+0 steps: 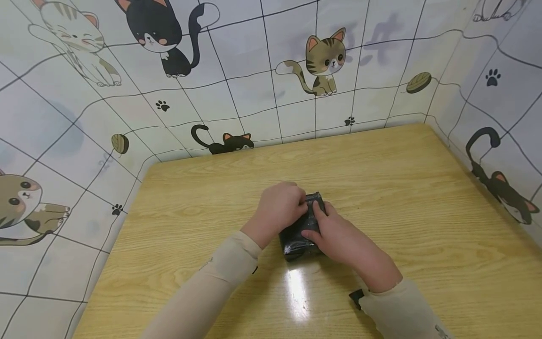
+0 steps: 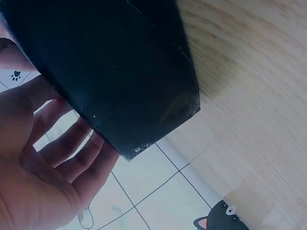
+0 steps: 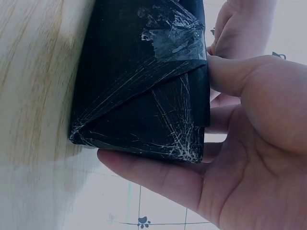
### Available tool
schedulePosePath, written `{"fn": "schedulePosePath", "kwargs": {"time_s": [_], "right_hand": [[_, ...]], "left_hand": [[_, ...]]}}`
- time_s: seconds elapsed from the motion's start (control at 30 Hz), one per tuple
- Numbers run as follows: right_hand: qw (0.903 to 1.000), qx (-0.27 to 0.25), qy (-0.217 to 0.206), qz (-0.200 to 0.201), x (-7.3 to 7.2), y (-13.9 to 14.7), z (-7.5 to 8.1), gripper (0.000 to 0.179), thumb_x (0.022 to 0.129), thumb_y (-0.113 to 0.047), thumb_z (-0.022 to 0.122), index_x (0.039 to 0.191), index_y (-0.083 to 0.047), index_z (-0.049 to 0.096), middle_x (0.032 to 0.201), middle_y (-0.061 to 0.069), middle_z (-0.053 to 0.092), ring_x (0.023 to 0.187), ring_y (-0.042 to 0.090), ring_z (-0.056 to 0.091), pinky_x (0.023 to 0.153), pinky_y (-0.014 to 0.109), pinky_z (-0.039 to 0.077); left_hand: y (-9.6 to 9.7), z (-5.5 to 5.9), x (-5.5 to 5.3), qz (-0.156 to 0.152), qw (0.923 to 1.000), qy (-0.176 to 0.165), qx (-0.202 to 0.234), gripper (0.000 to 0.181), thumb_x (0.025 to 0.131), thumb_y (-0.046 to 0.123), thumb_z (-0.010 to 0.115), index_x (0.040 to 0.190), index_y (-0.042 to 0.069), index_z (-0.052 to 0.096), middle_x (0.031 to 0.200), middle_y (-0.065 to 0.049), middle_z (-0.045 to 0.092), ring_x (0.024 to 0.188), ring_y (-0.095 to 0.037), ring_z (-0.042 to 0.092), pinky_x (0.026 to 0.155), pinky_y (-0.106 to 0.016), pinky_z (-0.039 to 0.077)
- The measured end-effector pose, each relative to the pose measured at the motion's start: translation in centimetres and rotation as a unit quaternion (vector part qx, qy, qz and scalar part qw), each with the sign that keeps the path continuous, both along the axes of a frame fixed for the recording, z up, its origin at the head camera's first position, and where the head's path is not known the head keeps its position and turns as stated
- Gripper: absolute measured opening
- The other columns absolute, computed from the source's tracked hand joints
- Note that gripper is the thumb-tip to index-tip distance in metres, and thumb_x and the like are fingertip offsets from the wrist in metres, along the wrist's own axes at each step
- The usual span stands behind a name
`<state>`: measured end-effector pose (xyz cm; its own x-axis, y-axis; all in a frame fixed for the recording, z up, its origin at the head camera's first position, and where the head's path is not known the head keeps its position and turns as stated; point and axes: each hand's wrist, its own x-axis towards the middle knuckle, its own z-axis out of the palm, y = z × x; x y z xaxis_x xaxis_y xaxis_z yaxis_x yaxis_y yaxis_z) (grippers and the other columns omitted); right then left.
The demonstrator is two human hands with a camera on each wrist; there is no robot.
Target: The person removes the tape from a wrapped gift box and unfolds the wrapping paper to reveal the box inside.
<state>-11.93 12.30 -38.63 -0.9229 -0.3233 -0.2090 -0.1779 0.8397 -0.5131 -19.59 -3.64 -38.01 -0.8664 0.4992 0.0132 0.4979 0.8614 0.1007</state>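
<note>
A black plastic-wrapped package [image 1: 296, 240] stands on the wooden table, its glossy film creased at the corners. My left hand [image 1: 279, 207] has its fingers curled at the package's upper part and seems to pinch its wrapping; the fingertips are partly hidden in the head view. From the right side, my right hand [image 1: 338, 235] grips the package with the thumb on its top face. In the right wrist view, clear tape [image 3: 177, 45] crosses the folded end flap, and a finger of that hand lies along the end edge.
The wooden table [image 1: 190, 202] meets walls on its far, left and right sides. Cat-patterned, grid-lined paper [image 1: 254, 103] covers them. Beige sleeves [image 1: 220, 273] cover both forearms, and a small black piece [image 1: 356, 298] sticks out by the right cuff.
</note>
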Motion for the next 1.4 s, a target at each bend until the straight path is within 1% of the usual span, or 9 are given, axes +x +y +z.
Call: {"fn": "schedulePosePath", "kwargs": {"time_s": [0.27, 0.4, 0.53, 0.63, 0.87, 1.0, 1.17, 1.27, 1.4], "right_hand": [[1.0, -0.004, 0.005, -0.005, 0.1, 0.2, -0.1, 0.082, 0.11, -0.037, 0.06, 0.165, 0.009, 0.022, 0.166, 0.039, 0.027, 0.141, 0.049, 0.055, 0.107, 0.058, 0.053], [0.9998, -0.016, 0.008, -0.003, 0.1, 0.3, -0.3, 0.08, 0.11, -0.035, 0.06, 0.165, 0.01, 0.023, 0.166, 0.039, 0.027, 0.142, 0.05, 0.054, 0.109, 0.059, 0.051], [0.9993, -0.028, 0.023, 0.001, 0.2, 0.6, -0.5, 0.08, 0.11, -0.033, 0.061, 0.164, 0.011, 0.023, 0.166, 0.039, 0.028, 0.144, 0.051, 0.052, 0.112, 0.06, 0.05], [0.9984, -0.041, 0.038, 0.007, 0.3, 0.8, -0.7, 0.079, 0.11, -0.032, 0.061, 0.165, 0.009, 0.024, 0.164, 0.038, 0.031, 0.141, 0.051, 0.055, 0.11, 0.06, 0.051], [0.9956, -0.061, 0.065, 0.03, 0.5, 1.0, -1.0, 0.066, 0.109, -0.024, 0.062, 0.16, 0.01, 0.036, 0.16, 0.038, 0.035, 0.137, 0.047, 0.058, 0.106, 0.057, 0.054], [0.9945, -0.064, 0.076, 0.033, 0.5, 1.0, -1.1, 0.062, 0.109, -0.02, 0.062, 0.158, 0.009, 0.039, 0.161, 0.036, 0.037, 0.139, 0.044, 0.057, 0.107, 0.055, 0.054], [0.9948, -0.071, 0.069, 0.025, 0.5, 0.8, -0.8, 0.063, 0.109, -0.024, 0.062, 0.16, 0.006, 0.038, 0.158, 0.034, 0.04, 0.134, 0.042, 0.061, 0.105, 0.054, 0.056], [0.9955, -0.066, 0.065, 0.016, 0.4, 0.8, -0.8, 0.066, 0.109, -0.027, 0.063, 0.16, 0.006, 0.037, 0.155, 0.032, 0.043, 0.129, 0.041, 0.064, 0.103, 0.054, 0.056], [0.9975, -0.05, 0.049, 0.006, 0.2, 0.8, -0.8, 0.076, 0.109, -0.031, 0.063, 0.163, 0.01, 0.029, 0.161, 0.035, 0.036, 0.138, 0.046, 0.059, 0.109, 0.056, 0.053]], "left_hand": [[0.5, -0.1, 0.2, 0.006, 0.9997, 0.024, -0.002, 0.017, 0.1, 0.024, 0.072, 0.083, 0.02, 0.076, 0.08, 0.006, 0.067, 0.068, -0.009, 0.058, 0.056, -0.026, 0.048], [0.9, 0.2, 0.6, 0.001, 0.9983, 0.032, -0.048, 0.019, 0.102, 0.023, 0.068, 0.085, 0.019, 0.076, 0.079, 0.005, 0.068, 0.066, -0.01, 0.06, 0.056, -0.028, 0.051], [1.8, 0.3, 1.2, -0.025, 0.9919, 0.057, -0.111, 0.021, 0.105, 0.024, 0.066, 0.089, 0.021, 0.079, 0.082, 0.003, 0.074, 0.07, -0.012, 0.069, 0.057, -0.034, 0.059], [2.6, 0.5, 1.7, -0.035, 0.9878, 0.075, -0.132, 0.021, 0.104, 0.024, 0.068, 0.086, 0.024, 0.078, 0.082, 0.003, 0.076, 0.071, -0.014, 0.072, 0.057, -0.037, 0.061], [4.1, 1.0, 2.4, -0.057, 0.9769, 0.079, -0.19, 0.015, 0.097, 0.027, 0.08, 0.084, 0.027, 0.075, 0.078, 0.009, 0.072, 0.063, -0.007, 0.064, 0.051, -0.032, 0.057], [4.6, 1.2, 2.5, -0.05, 0.9713, 0.07, -0.221, 0.011, 0.1, 0.031, 0.077, 0.09, 0.025, 0.078, 0.081, 0.006, 0.072, 0.065, -0.009, 0.065, 0.055, -0.033, 0.058], [4.4, 0.5, 2.1, -0.037, 0.9632, 0.073, -0.256, 0.016, 0.104, 0.034, 0.07, 0.103, 0.02, 0.078, 0.094, -0.002, 0.072, 0.082, -0.016, 0.071, 0.066, -0.035, 0.063], [3.9, 0.1, 1.6, -0.034, 0.9676, 0.077, -0.238, 0.023, 0.108, 0.033, 0.063, 0.107, 0.016, 0.079, 0.099, -0.004, 0.072, 0.09, -0.019, 0.071, 0.071, -0.035, 0.065], [3.1, 0.1, 0.8, -0.022, 0.9821, 0.043, -0.182, 0.029, 0.111, 0.03, 0.055, 0.107, 0.014, 0.079, 0.105, -0.006, 0.073, 0.097, -0.021, 0.072, 0.077, -0.037, 0.065]]}}
